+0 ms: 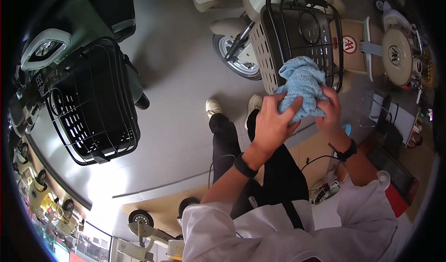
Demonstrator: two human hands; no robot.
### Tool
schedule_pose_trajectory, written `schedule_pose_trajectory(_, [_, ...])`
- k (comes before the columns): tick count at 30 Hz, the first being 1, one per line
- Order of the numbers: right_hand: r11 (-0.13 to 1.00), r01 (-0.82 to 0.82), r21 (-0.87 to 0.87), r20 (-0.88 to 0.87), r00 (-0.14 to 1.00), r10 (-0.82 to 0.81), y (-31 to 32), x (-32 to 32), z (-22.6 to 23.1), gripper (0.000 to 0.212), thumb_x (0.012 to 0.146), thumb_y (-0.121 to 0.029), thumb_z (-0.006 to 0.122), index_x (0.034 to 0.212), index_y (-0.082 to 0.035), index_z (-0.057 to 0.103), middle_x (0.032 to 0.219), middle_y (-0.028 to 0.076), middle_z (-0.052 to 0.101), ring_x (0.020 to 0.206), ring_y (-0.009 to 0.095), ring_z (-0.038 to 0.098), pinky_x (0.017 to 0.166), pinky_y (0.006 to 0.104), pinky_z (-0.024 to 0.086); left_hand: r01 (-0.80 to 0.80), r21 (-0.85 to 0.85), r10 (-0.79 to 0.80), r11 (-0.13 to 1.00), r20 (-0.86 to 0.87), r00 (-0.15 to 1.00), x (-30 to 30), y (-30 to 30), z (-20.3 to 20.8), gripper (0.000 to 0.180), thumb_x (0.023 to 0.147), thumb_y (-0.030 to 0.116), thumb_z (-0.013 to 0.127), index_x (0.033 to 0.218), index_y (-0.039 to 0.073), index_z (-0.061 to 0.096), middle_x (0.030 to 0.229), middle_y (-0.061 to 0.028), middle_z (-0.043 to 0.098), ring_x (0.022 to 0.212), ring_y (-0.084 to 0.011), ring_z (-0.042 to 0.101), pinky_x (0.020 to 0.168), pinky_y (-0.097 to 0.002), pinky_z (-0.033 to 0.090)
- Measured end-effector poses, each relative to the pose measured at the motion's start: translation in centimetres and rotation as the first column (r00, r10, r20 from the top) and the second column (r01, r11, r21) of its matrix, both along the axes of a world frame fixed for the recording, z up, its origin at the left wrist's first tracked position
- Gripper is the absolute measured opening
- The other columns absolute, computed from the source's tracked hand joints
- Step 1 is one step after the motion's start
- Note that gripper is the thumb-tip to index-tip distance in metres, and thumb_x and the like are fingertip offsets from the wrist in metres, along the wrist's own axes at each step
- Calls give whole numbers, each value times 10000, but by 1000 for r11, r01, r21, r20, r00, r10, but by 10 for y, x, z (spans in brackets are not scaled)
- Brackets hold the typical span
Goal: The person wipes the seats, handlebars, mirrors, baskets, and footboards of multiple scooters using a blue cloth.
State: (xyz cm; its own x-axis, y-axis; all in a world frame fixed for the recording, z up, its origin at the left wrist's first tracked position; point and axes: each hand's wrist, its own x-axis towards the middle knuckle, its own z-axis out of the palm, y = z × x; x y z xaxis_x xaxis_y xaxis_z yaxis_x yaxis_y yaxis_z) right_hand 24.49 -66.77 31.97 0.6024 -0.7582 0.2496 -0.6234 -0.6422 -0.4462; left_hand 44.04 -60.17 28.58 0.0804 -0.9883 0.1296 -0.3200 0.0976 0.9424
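Plainly, the left hand (275, 125) and right hand (331, 111) both grasp a bunched light-blue cloth (303, 83) at the near side of the right-hand basket (278, 27); whether cloth and rim touch is hard to tell. Gathering the loose folds and pressing evenly with both hands suits this grip. Below, smooth grey floor (172, 76) spreads left beneath a black wire basket (104, 90); a beige scooter (213, 2) stands far off.

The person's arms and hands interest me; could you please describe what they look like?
The left hand and right hand wear no gloves. There is a black left wristband and a black right wristband; a thin black cable runs near the right one. Loose pale sleeves leave the forearms bare.
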Motion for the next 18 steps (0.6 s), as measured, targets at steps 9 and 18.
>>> schedule_pose_trajectory(9, [993, 9, 118, 93, 996, -20, -56, 36, 12, 580, 727, -100, 753, 1260, -49, 530, 1346, 242, 470, 1197, 440, 513, 1000, 470, 428, -281, -55, 285, 958, 90, 954, -1, -71, 14, 672, 652, 50, 765, 1286, 144, 562, 1171, -183, 507, 1027, -384, 551, 828, -416, 508])
schedule_pose_trajectory(18, [977, -30, 211, 105, 994, 8, -67, 28, 11, 694, 718, 16, 727, 1360, -131, 510, 1304, 170, 512, 1199, 379, 526, 979, 422, 459, -327, 105, 314, 939, 124, 941, -19, -59, 22, 578, 708, 66, 722, 1252, 22, 531, 1077, -175, 528, 964, -374, 560, 831, -423, 486])
